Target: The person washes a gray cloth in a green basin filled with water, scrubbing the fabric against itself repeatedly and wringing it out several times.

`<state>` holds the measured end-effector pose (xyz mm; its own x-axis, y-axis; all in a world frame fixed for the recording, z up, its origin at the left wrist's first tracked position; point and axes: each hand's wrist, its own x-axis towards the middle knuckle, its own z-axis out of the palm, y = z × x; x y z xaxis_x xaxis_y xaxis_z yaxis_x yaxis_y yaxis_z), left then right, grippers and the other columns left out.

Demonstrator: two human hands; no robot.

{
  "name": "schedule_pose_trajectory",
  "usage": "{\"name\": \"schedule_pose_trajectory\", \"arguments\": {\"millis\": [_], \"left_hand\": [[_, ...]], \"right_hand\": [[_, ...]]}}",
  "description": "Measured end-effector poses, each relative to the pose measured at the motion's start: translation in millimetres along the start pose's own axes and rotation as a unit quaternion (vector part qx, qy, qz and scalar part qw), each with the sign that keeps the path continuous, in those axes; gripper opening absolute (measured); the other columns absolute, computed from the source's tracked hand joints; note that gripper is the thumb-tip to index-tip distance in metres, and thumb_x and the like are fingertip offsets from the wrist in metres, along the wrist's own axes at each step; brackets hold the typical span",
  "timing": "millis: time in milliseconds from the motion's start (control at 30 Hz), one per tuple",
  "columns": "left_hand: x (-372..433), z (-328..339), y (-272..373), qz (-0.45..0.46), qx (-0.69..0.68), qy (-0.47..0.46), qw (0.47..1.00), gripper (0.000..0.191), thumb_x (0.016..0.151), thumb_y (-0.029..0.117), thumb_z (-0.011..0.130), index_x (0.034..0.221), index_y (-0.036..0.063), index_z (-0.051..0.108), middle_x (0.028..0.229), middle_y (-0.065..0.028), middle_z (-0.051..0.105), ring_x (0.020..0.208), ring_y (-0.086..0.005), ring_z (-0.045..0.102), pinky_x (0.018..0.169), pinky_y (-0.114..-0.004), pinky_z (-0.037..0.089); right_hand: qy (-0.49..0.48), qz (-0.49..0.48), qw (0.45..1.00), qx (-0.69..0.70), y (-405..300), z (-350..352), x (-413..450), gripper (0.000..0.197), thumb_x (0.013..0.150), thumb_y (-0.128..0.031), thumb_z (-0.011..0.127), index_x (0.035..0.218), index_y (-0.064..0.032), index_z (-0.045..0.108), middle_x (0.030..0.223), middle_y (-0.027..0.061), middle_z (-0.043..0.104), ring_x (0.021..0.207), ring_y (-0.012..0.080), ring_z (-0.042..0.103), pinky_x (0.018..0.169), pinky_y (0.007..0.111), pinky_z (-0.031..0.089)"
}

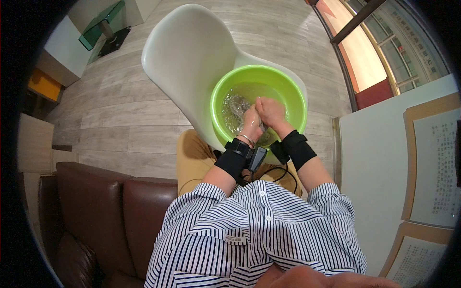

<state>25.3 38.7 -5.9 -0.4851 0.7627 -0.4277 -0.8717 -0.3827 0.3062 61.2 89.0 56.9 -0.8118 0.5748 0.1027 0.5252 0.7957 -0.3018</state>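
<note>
A lime-green plastic basin (296,88) with water in it stands on the seat of a white shell chair (187,46). My left hand (253,121) and my right hand (270,111) are together inside the basin, both curled and touching. A wet grey cloth (239,106) lies in the water beside my left hand, and part of it shows below my hands, where they seem to grip it. Ripples and bubbles surround the cloth. My fingertips are mostly hidden.
A brown leather sofa (151,194) is at the lower left. A glass-topped stand (104,28) is at the upper left. On the right are a white wall (371,144) with framed written panels and a window. Black wrist straps with a cable hang near the basin's rim.
</note>
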Motion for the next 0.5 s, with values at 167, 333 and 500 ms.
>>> {"name": "schedule_pose_trajectory", "arguments": {"millis": [167,333,500], "left_hand": [[13.7,-3.9,4.9,0.111,0.246,0.025,0.963,0.029,0.086,0.027,0.041,0.084,0.0,0.051,0.076,-0.0054,0.049,0.068,-0.0148,0.048,0.061,-0.029,0.04],[7.3,-8.9,25.9,0.038,0.248,0.035,0.967,0.024,0.083,0.028,0.044,0.09,0.0072,0.053,0.079,-0.0047,0.051,0.07,-0.0139,0.048,0.056,-0.031,0.041],[8.4,-1.2,19.8,-0.004,0.292,0.084,0.953,0.049,0.08,0.017,0.046,0.125,0.0078,0.029,0.106,-0.0126,0.046,0.075,-0.0244,0.051,0.056,-0.033,0.044]], "right_hand": [[-0.017,0.027,0.999,-0.018,24.5,-17.8,9.3,0.038,0.084,-0.036,0.036,0.079,-0.0071,0.061,0.079,0.0182,0.059,0.072,0.038,0.056,0.064,0.047,0.043],[-0.007,0.155,0.987,-0.044,72.9,-0.2,16.4,0.032,0.084,-0.031,0.043,0.084,-0.0032,0.059,0.086,0.0225,0.058,0.079,0.0398,0.054,0.069,0.046,0.043],[-0.048,0.087,0.982,-0.16,183.7,66.4,28.5,0.024,0.077,-0.026,0.05,0.089,-0.0066,0.059,0.085,0.0153,0.059,0.083,0.0324,0.055,0.073,0.041,0.043]]}}
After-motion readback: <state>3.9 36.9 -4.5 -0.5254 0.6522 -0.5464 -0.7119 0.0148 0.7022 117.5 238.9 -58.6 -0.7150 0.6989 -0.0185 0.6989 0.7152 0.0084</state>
